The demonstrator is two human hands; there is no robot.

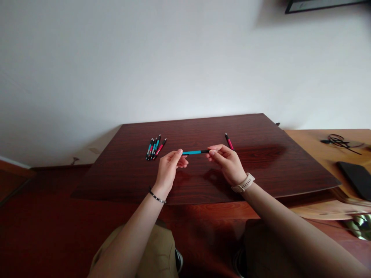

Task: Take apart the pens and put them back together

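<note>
A blue and black pen (193, 153) is held level above the dark wooden table (188, 189). My left hand (171, 164) pinches its left end between thumb and fingers. At the other end, my right hand (226, 160) grips the black part near the tip. Several blue or red pens with black ends (155, 146) lie in a loose bunch on the table, up and left of my left hand. A single red and black pen (228, 141) rests just beyond my right hand, its lower end close to the fingers.
On the right, a lighter wooden desk (307, 137) adjoins the table, with a coiled black cable (337, 141) and a flat black device (355, 177) on it. The white wall (185, 61) rises behind the table's far edge.
</note>
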